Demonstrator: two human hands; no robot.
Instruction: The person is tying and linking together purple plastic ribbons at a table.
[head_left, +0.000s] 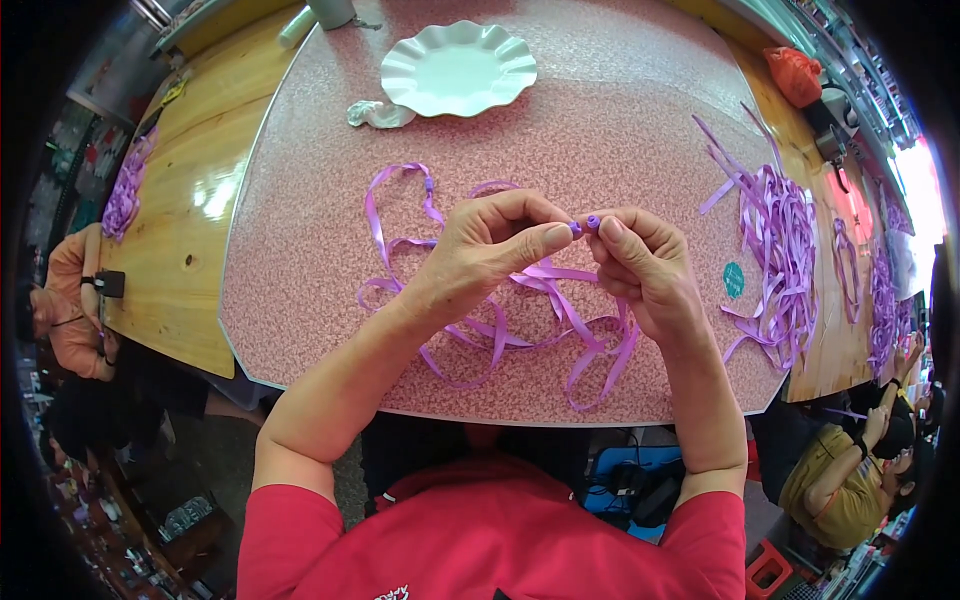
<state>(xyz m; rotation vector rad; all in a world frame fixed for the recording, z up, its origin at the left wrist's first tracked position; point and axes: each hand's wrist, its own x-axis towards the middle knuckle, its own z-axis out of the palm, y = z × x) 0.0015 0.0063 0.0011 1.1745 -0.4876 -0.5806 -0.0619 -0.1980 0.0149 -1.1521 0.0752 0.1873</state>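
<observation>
My left hand [500, 240] pinches a small purple plastic piece [575, 229] between thumb and forefinger. Close beside it, my right hand [640, 260] grips a second small purple plastic piece [593, 222], with its other fingers curled. The two pieces face each other, a narrow gap between them. Beneath my hands, loops of purple ribbon [590, 345] lie tangled on the pink speckled tabletop [300, 310]. One ribbon loop at the left carries a small darker purple fitting [429, 186]. Whether the ribbon runs into my fingers is hidden.
A scalloped white plate [460, 70] stands at the far side, a crumpled white wad [380, 114] beside it. At right lies a thick pile of purple ribbons [778, 250] near a green round sticker [734, 280]. People sit at left and right; a red stool [768, 570] is lower right.
</observation>
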